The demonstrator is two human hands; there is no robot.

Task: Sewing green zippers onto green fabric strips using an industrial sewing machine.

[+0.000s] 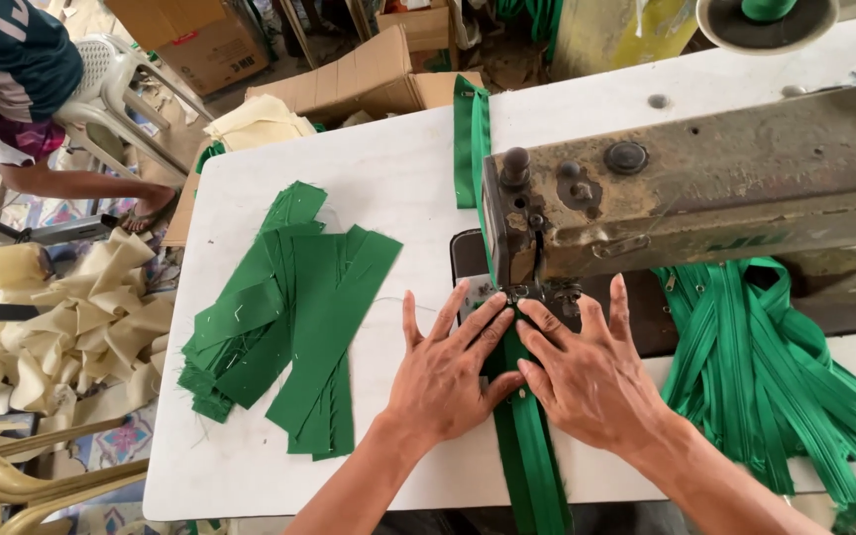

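Left hand (445,372) and right hand (587,376) press flat, fingers spread, on green strip (527,456) near table (388,168) front edge, under sewing machine (686,188) needle. Keep fingertips clear, feed strip straight.

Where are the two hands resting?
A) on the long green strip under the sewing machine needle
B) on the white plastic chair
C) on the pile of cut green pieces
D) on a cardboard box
A: the left hand and right hand lie flat on the green strip, which runs under the sewing machine.
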